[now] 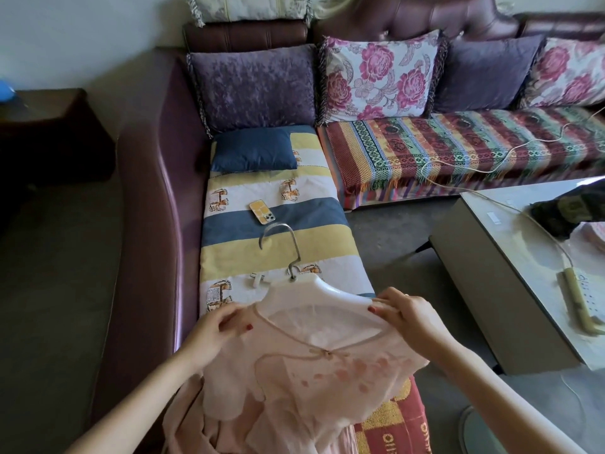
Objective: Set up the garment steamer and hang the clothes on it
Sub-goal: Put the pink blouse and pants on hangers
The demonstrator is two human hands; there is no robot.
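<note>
So we had the pink dress [304,371] up over the near end of the sofa [147,191], already on the white hanger [314,299]. Our left hand [212,332] pinched the fabric at the dress's left shoulder, thumb and fingers closed on the cloth right by the neckline. Our right hand [406,314] gripped the other shoulder, fingers curled over the hanger's end with the fabric pulled across it. The metal hook [284,250] stuck up and away from us, tilted a bit left, hanging free of everything.

The dress had a thin cord along the neckline tied in a little bow [322,352] at the front, and faded pink blotches below that. The rest of it drooped toward us, partly over a red and gold towel [396,417].

Behind the hanger on the striped blanket [278,244] lay a phone [262,213], face down, well clear of the hook. A small white clip [258,279] sat just left of the hook's base. Further back was a blue pillow [253,154], then purple and floral cushions against the sofa back.

Off to the right stood a table [497,273] with a power strip [579,299] on it, its cord [474,158] trailing back over the patterned sofa cover. Couldn't make out the steamer itself anywhere.
</note>
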